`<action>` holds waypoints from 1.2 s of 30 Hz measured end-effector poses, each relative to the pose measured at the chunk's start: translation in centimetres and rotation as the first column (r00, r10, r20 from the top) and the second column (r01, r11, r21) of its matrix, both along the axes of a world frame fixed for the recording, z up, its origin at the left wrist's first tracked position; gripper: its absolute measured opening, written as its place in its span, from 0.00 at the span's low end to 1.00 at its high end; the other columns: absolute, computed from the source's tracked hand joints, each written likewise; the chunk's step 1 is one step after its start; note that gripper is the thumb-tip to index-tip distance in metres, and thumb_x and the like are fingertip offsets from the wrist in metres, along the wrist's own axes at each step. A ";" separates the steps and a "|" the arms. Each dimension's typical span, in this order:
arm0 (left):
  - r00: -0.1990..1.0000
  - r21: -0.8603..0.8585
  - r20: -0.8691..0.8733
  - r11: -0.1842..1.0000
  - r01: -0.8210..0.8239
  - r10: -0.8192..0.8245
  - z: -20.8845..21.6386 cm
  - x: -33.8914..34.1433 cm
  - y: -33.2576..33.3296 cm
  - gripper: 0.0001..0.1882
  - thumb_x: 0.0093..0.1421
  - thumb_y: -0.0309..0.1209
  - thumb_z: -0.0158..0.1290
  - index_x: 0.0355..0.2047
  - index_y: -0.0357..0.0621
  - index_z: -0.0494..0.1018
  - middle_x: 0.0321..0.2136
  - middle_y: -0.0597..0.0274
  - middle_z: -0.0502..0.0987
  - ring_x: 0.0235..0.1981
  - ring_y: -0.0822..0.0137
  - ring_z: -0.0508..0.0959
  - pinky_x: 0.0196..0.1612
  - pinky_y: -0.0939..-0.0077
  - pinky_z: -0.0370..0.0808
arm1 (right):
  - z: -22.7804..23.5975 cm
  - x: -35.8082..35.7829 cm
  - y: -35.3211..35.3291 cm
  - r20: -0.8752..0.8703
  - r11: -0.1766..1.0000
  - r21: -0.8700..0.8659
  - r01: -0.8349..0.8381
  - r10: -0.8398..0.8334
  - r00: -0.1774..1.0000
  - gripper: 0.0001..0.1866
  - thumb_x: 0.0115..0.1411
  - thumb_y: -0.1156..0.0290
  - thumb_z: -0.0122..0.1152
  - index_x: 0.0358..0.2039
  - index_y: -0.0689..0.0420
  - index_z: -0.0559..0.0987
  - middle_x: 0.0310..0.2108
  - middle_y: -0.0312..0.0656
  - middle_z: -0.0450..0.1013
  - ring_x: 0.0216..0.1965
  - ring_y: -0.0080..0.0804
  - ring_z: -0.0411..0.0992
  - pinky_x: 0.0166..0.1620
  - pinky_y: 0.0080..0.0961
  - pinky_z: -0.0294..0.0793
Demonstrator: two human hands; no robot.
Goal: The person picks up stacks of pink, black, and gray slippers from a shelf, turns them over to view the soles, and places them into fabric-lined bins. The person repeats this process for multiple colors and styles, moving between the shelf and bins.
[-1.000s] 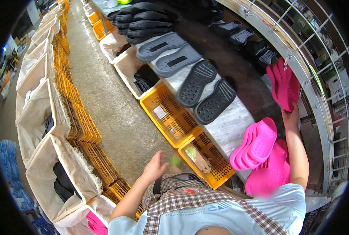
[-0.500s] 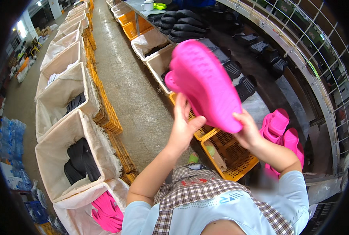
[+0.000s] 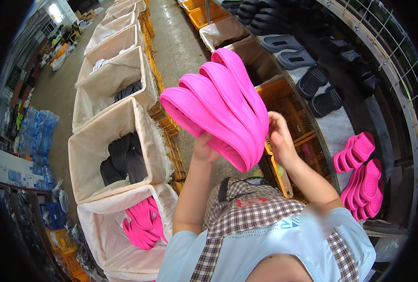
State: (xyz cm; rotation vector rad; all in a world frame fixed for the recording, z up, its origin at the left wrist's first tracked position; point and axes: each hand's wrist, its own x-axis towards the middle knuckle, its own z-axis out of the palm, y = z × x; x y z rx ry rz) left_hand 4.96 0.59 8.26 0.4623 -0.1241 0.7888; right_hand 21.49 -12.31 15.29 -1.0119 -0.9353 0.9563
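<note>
I hold a stack of bright pink foam slippers (image 3: 220, 105) up in front of me, soles facing outward. My left hand (image 3: 204, 149) grips the stack from below at its lower left. My right hand (image 3: 278, 136) holds its right edge. More pink slippers (image 3: 361, 175) lie on the shelf at my right. A cloth-lined bin (image 3: 106, 235) at lower left holds other pink slippers (image 3: 142, 224).
A row of cloth-lined bins (image 3: 110, 89) runs along the left on yellow crates; one holds black slippers (image 3: 122, 157). Grey and black slippers (image 3: 319, 87) lie on the right shelf under a wire rack. Yellow crates (image 3: 296, 122) stand below it. A concrete aisle (image 3: 176, 47) runs between.
The pink stack has swung leftward and fanned out, both hands staying on it. My head has turned left, bringing the bins more into view.
</note>
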 end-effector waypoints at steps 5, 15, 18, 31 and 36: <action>1.000 -0.089 -0.008 0.996 0.026 -0.026 -0.2 -0.4 -1.5 0.33 0.54 0.36 0.57 0.57 0.37 0.59 0.53 0.50 0.68 0.54 0.51 0.69 0.56 0.52 0.67 | 0.5 -0.4 1.5 -0.222 0.999 -0.045 -0.027 0.016 0.975 0.25 0.55 0.59 0.61 0.47 0.57 0.63 0.48 0.43 0.64 0.51 0.28 0.63 0.54 0.28 0.64; 0.999 -0.029 -0.040 0.999 0.029 -0.030 0.2 -0.8 -2.4 0.31 0.62 0.39 0.46 0.61 0.37 0.53 0.58 0.47 0.62 0.58 0.49 0.64 0.60 0.49 0.62 | 1.8 -1.5 0.5 -0.302 0.995 -0.065 -0.079 0.056 0.952 0.39 0.54 0.62 0.59 0.61 0.61 0.52 0.57 0.52 0.57 0.59 0.38 0.59 0.60 0.34 0.61; 0.998 -0.063 -0.005 0.996 0.064 -0.064 0.5 -0.6 -2.6 0.30 0.64 0.39 0.45 0.61 0.37 0.51 0.58 0.45 0.61 0.59 0.49 0.63 0.60 0.49 0.62 | 1.9 -1.5 0.5 -0.308 0.993 -0.084 -0.078 0.049 0.950 0.39 0.54 0.62 0.59 0.62 0.61 0.52 0.58 0.53 0.56 0.59 0.38 0.58 0.60 0.34 0.61; 0.967 -0.391 -0.193 0.917 0.078 -0.164 -0.3 0.2 -3.0 0.31 0.66 0.44 0.39 0.62 0.36 0.50 0.59 0.44 0.59 0.60 0.50 0.61 0.62 0.52 0.58 | 0.5 -0.4 1.3 -0.392 0.868 -0.491 -0.068 -0.151 0.908 0.25 0.61 0.56 0.55 0.53 0.57 0.65 0.48 0.44 0.68 0.49 0.32 0.70 0.50 0.36 0.74; 0.961 -0.431 -0.198 0.898 0.093 -0.195 -0.7 0.2 -2.8 0.31 0.66 0.44 0.40 0.61 0.36 0.50 0.59 0.44 0.59 0.60 0.50 0.61 0.62 0.53 0.58 | -0.3 -0.3 1.7 -0.428 0.870 -0.481 -0.109 -0.125 0.895 0.27 0.60 0.54 0.55 0.53 0.57 0.63 0.46 0.43 0.69 0.43 0.29 0.73 0.36 0.34 0.79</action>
